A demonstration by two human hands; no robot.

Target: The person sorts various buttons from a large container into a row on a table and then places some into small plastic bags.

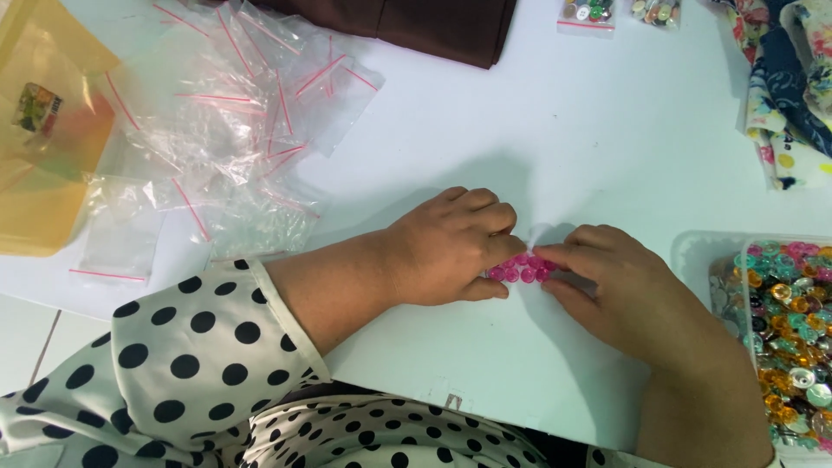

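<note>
Polka-dot sleeve [186, 347] closest in, left hand [451, 247] and right hand [620, 290] both curled, fingertips pinching pink beads [523, 269] between them on white desk [537, 139], clear tub of mixed beads [784, 321] just right, zip bags [225, 113] upper left

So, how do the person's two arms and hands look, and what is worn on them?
The left arm has a loose cream sleeve with black polka dots, pushed up above the forearm. The left hand and right hand are bare: no gloves, and no rings or watch can be seen. The right forearm is bare; no sleeve shows on it.
</note>
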